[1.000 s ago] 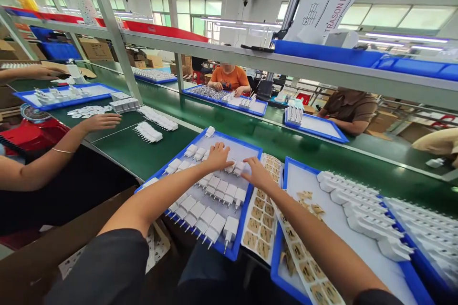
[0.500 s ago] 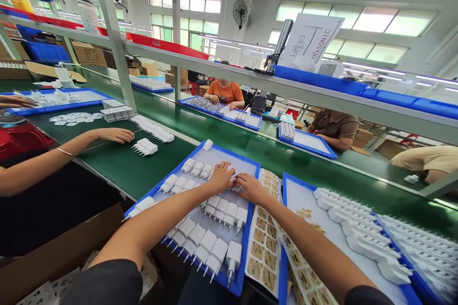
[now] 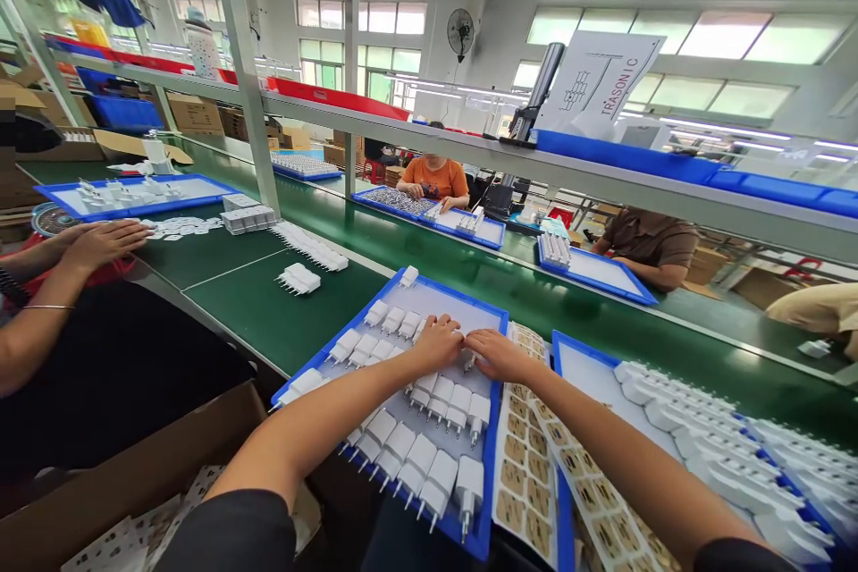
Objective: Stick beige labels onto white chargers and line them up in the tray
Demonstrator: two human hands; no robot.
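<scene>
My left hand point(image 3: 439, 345) and my right hand point(image 3: 497, 356) meet above the right side of a blue-rimmed tray point(image 3: 492, 456). Their fingers are curled together around a small white charger plug point(image 3: 470, 364), mostly hidden by the fingertips. Beneath my left hand and forearm stand rows of white charger plugs point(image 3: 395, 456), their pins pointing toward me. A single plug point(image 3: 408, 277) sits at the tray's far corner. Sheets of tan stickers point(image 3: 526, 447) lie along the tray's right edge, near my right forearm.
To the right, another blue-rimmed tray point(image 3: 590, 366) carries rows of white housings point(image 3: 697, 438). Several white plugs point(image 3: 298, 279) rest on the green bench point(image 3: 268, 322) at left. A co-worker's hands point(image 3: 107, 241) are farther left. A metal shelf point(image 3: 456, 136) crosses above the belt.
The view has shifted, so the scene sits lower and further right. My hands stay together over the tray. The co-worker's arm at left has drawn back from the white plugs on the bench.
</scene>
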